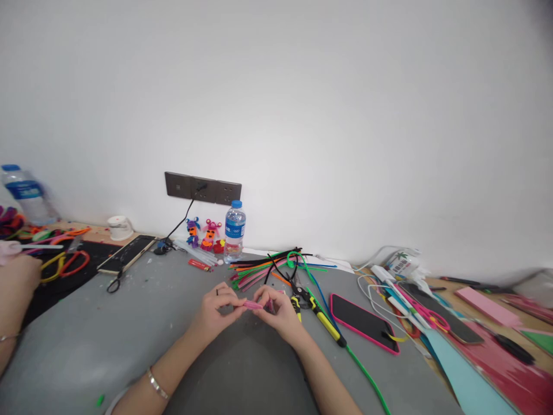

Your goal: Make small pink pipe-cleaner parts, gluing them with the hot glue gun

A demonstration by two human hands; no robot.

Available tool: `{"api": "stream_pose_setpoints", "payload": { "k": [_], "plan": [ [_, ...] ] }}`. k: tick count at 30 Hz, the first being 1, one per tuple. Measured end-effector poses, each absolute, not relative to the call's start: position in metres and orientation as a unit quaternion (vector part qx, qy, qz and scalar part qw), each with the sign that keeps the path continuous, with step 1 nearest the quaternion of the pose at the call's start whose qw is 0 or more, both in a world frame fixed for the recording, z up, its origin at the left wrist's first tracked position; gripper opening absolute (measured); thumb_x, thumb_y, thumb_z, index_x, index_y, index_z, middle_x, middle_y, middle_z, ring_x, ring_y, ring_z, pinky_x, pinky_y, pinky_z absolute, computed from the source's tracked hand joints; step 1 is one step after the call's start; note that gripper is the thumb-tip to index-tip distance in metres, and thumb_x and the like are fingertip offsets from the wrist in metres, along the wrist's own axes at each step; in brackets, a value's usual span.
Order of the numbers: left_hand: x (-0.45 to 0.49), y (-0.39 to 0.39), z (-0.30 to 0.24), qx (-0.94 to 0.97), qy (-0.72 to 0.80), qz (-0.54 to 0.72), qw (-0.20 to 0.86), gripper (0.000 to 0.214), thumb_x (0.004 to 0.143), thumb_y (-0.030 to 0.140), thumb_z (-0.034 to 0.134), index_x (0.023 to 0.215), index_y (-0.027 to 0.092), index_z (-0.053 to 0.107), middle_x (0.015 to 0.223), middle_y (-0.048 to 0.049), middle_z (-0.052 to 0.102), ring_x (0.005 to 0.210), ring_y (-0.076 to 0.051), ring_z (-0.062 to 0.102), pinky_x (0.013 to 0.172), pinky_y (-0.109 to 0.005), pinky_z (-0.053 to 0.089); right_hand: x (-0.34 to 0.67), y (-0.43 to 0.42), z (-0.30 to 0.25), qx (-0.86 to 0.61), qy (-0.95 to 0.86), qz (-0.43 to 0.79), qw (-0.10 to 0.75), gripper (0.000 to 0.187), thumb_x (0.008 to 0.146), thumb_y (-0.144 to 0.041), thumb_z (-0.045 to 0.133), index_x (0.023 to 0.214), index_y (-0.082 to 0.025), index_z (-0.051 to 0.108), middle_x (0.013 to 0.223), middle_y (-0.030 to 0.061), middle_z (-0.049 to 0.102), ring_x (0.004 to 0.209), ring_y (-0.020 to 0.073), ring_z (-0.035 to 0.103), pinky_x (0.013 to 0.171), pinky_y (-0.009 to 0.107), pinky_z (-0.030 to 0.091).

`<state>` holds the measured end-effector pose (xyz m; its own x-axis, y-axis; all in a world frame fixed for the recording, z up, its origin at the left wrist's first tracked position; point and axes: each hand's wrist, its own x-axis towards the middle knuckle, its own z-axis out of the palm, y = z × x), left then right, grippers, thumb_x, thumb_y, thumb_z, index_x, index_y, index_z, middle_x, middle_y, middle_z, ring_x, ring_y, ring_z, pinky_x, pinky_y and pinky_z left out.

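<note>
A short pink pipe cleaner piece (pixel 253 305) stretches between my two hands above the grey mat (pixel 173 323). The thumb and forefinger of my left hand (pixel 220 308) pinch its left end, while my right hand (pixel 276 311) has its fingers closed on the right end. More pink shows among the right fingers, its shape partly hidden. Just beyond my right hand lie yellow-and-black pliers (pixel 319 317), mostly uncovered, and a loose bundle of coloured pipe cleaners (pixel 254 271). Two small pipe-cleaner figures, one purple (pixel 192 233) and one pink (pixel 210 235), stand near the wall.
A water bottle (pixel 234 233) stands by the wall sockets (pixel 203 188). A pink-cased phone (pixel 365 323), cables and coloured sheets (pixel 462 369) lie right. At left are another phone (pixel 127 255), scissors (pixel 64 265) and another person's hand (pixel 21 282).
</note>
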<state>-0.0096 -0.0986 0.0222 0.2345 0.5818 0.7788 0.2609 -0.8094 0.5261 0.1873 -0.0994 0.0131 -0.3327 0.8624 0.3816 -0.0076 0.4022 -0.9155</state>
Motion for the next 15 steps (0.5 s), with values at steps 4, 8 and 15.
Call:
{"api": "stream_pose_setpoints", "payload": {
  "k": [4,8,15],
  "plan": [
    [-0.0095,-0.0981,0.0215,0.771,0.270,0.559,0.140,0.005,0.082,0.019,0.071,0.078,0.018,0.075,0.059,-0.0015,0.067,0.055,-0.014,0.054,0.052,-0.025,0.047,0.1871,-0.0994,0.0131,-0.307,-0.683,0.449,0.488,0.028,0.080,-0.039,0.072,0.067,-0.021,0.055,0.081,0.0035,0.062,0.079,0.0188,0.059,0.073,0.031,0.045],
    [-0.0096,-0.0969,0.0194,0.770,0.270,0.561,0.139,0.006,0.082,0.019,0.071,0.078,0.019,0.075,0.059,-0.0012,0.067,0.055,-0.014,0.054,0.053,-0.025,0.047,0.1867,-0.0998,0.0140,-0.310,-0.680,0.451,0.488,0.030,0.079,-0.040,0.073,0.066,-0.021,0.055,0.080,0.0034,0.062,0.079,0.0190,0.059,0.073,0.031,0.045],
    [-0.0100,-0.0967,0.0181,0.774,0.271,0.555,0.141,0.008,0.083,0.019,0.069,0.080,0.017,0.075,0.057,-0.0007,0.064,0.054,-0.013,0.054,0.052,-0.024,0.046,0.1875,-0.0989,0.0118,-0.305,-0.683,0.450,0.488,0.027,0.081,-0.038,0.072,0.067,-0.021,0.056,0.081,0.0029,0.061,0.079,0.0185,0.058,0.073,0.030,0.044]
  ]
}}
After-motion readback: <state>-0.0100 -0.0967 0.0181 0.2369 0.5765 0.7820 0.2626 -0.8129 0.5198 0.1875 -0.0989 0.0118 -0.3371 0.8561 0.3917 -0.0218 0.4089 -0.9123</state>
